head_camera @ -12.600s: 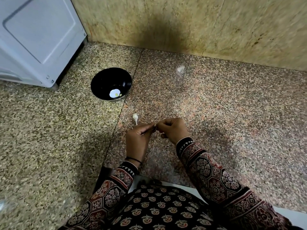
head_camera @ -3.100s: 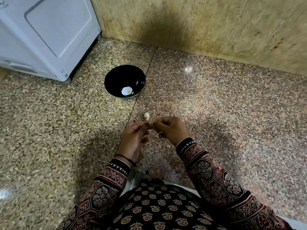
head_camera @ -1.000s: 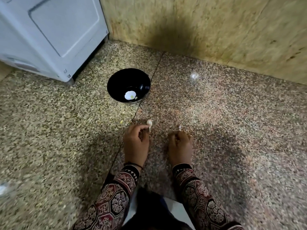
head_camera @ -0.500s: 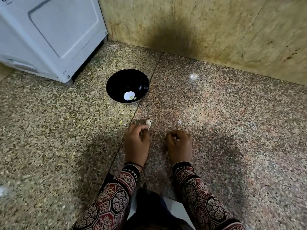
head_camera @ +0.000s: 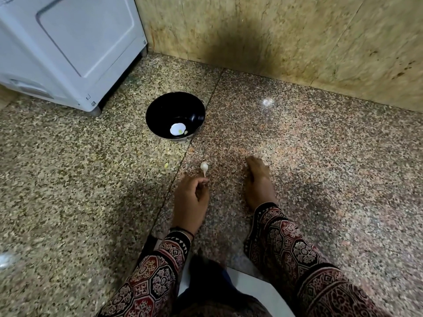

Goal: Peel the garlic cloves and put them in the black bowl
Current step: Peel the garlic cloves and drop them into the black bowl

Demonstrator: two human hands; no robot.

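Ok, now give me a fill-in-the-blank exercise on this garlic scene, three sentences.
The bowl near the white appliance is ___ in colour. Only ___ hand, the left hand, pinches the garlic clove. The right hand reaches down to the speckled ___.
Missing words: black; one; floor.

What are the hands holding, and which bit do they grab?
The left hand pinches the garlic clove by its thin tail. The right hand lies stretched on the floor, blurred, with nothing seen in it.
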